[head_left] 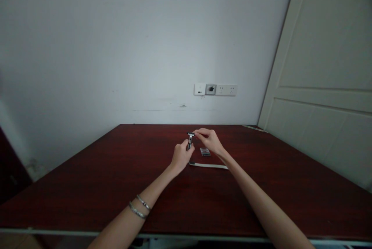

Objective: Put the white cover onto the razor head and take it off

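Note:
Upright in my left hand is a razor, its dark and silver handle wrapped by my fingers. The T-shaped head is at the top. My right hand reaches in from the right, thumb and fingertips pinched at the right end of the razor head. Below my right hand a small clear-and-dark plastic case lies on the table. A long, thin whitish strip with a dark left end lies nearer to me, partly behind my right forearm.
The dark red-brown tabletop reaches back to a white wall with a row of sockets. A pale panelled door stands along the right side. The table's light front edge runs below my forearms.

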A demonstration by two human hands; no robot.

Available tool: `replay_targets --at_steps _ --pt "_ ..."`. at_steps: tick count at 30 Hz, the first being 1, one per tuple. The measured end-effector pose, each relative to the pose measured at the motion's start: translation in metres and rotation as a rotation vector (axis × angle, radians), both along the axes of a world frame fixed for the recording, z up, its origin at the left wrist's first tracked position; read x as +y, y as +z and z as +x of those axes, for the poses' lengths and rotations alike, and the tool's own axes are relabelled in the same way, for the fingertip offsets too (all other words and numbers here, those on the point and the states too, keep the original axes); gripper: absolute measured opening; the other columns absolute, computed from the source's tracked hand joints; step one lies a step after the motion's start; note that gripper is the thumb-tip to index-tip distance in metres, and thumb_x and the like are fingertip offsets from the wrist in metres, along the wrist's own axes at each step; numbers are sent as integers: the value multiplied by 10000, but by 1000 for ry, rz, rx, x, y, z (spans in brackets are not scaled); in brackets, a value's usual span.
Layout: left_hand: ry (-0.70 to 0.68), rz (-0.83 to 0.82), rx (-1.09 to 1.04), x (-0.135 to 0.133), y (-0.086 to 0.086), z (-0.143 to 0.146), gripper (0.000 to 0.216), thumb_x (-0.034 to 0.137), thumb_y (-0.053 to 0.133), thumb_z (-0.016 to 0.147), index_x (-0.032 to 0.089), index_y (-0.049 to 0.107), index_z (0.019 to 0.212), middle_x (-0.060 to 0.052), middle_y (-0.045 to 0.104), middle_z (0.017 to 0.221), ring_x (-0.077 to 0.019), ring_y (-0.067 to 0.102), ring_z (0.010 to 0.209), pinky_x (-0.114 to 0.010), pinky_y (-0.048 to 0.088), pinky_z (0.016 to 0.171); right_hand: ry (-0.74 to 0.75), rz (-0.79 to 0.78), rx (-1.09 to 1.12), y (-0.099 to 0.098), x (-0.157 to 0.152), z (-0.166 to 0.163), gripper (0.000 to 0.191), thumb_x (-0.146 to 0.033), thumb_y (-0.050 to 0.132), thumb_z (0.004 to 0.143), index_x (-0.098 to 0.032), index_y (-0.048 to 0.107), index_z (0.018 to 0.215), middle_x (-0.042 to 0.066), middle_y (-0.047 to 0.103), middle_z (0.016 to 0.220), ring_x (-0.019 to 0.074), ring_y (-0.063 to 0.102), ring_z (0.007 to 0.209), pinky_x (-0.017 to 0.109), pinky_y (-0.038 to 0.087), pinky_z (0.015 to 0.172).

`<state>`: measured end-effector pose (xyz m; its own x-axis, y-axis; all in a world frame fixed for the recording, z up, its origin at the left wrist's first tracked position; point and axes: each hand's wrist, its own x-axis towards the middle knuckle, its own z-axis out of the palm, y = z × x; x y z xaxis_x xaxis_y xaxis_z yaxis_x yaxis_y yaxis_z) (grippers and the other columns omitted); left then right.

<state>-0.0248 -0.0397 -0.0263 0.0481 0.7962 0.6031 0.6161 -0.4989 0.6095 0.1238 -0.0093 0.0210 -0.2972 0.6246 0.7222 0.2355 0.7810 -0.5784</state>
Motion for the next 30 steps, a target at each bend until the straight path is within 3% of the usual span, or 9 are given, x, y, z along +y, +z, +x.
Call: replay_targets --at_steps 4,10,13,16,19,22,30 --pt "-53 -23 -36 3 -2 -1 233 347 455 833 154 573 777 28 536 495 -104 519 454 -194 334 485 8 -27 26 -3 4 1 244 -314 535 800 -159 718 847 84 698 857 200 628 794 306 471 736" --pt "-221 -183 -226 15 -1 -8 284 425 535 793 143 556 817 -5 608 551 -136 579 450 -211 406 456 -51 -235 125 -3 13 6 413 -392 596 744 -118 662 1047 102 703 895 183 633 735 302 495 693" --pt "-320 -353 -403 25 4 -15 311 433 522 808 125 532 850 -64 658 648 -153 615 479 -235 445 469 -90 -302 101 -1 12 10 398 -424 576 748 -86 686 927 91 692 750 143 599 594 249 478 579" --pt "-388 -495 -534 35 11 -22 311 407 507 833 107 549 906 -112 682 753 -178 662 634 -234 459 531 -102 -360 -131 0 3 10 385 -446 527 777 -97 688 758 48 634 583 102 517 444 203 391 446" --pt "-407 -574 -595 44 15 -25 287 366 496 849 108 566 954 -103 682 783 -165 652 678 -230 451 565 -109 -273 -380 -2 -7 4 413 -449 486 810 -116 679 662 25 590 516 90 477 423 197 327 439" --pt "-418 -611 -608 51 16 -23 271 334 502 845 103 586 960 -83 670 773 -137 621 655 -233 443 597 -124 -133 -528 -6 -12 -6 371 -410 475 832 -143 696 701 21 600 541 101 504 486 203 309 494" --pt "-441 -646 -572 66 7 -12 404 451 567 774 95 627 954 -45 626 723 -110 557 603 -240 413 618 -227 -93 -615 -17 3 -20 298 -242 468 791 -140 618 555 36 593 528 97 481 482 211 261 491"
